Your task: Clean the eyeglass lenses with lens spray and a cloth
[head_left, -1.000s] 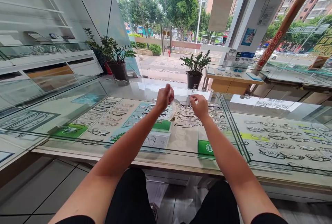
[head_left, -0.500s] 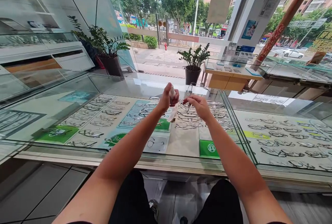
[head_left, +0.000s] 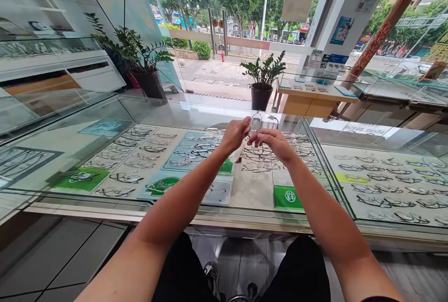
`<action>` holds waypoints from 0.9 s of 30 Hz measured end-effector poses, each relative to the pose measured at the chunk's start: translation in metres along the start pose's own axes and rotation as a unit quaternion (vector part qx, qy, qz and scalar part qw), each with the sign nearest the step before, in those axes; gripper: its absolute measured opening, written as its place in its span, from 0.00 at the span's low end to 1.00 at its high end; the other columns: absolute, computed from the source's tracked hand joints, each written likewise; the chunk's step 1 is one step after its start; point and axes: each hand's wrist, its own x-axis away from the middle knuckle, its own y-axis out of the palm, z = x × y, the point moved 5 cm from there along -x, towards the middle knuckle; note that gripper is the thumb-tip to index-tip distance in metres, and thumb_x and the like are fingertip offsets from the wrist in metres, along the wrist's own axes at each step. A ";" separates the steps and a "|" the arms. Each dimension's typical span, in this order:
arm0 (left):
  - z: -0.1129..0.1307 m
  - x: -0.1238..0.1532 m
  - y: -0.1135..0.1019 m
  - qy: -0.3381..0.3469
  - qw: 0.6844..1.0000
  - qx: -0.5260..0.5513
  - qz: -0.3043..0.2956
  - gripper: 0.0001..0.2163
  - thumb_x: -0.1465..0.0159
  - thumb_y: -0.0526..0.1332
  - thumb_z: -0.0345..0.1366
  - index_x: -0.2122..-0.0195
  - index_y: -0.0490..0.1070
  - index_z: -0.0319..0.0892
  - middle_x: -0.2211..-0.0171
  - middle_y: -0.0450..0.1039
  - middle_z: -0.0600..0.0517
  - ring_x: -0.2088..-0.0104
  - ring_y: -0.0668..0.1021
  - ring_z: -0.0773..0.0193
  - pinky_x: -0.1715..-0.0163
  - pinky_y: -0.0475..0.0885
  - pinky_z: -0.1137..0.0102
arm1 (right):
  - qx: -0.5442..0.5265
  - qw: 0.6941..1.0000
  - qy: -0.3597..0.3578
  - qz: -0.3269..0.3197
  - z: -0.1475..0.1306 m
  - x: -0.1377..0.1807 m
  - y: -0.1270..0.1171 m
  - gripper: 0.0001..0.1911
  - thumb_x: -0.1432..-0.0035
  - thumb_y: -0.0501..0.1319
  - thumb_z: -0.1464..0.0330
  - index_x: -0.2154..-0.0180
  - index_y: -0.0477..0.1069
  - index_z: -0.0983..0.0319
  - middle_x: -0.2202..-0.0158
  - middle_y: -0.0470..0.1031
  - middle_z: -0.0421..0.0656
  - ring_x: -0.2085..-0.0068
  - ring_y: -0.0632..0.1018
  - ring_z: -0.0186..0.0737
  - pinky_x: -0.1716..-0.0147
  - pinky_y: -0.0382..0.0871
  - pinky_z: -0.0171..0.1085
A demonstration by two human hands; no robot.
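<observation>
Both my hands are raised over the glass display counter [head_left: 105, 120]. My right hand [head_left: 275, 143] is closed on a thin metal pair of glasses [head_left: 261, 122], holding it upright by the frame. My left hand [head_left: 236, 135] is closed on a white cloth [head_left: 238, 154] and pressed against the left lens of the glasses. Part of the cloth hangs below my left palm. Under the glass lie rows of eyeglass frames [head_left: 147, 148] on trays.
A second glass case [head_left: 385, 171] with more frames adjoins on the right. Two potted plants [head_left: 262, 82] stand at the far side by the shop window. Green brand signs [head_left: 289, 197] lie inside the case. My dark-trousered legs are below the counter edge.
My two hands came together: the left hand with the cloth moved right onto the lens of the glasses. The camera tilted slightly downward.
</observation>
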 end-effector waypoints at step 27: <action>0.005 0.015 0.015 0.031 0.988 -0.066 -0.136 0.36 0.31 0.56 0.74 0.80 0.59 0.46 0.81 0.56 0.55 0.77 0.58 0.66 0.72 0.51 0.67 | -0.109 0.987 0.010 0.121 -0.003 -0.002 -0.018 0.18 0.39 0.72 0.49 0.62 0.84 0.56 0.61 0.85 0.43 0.59 0.81 0.42 0.57 0.77 0.41</action>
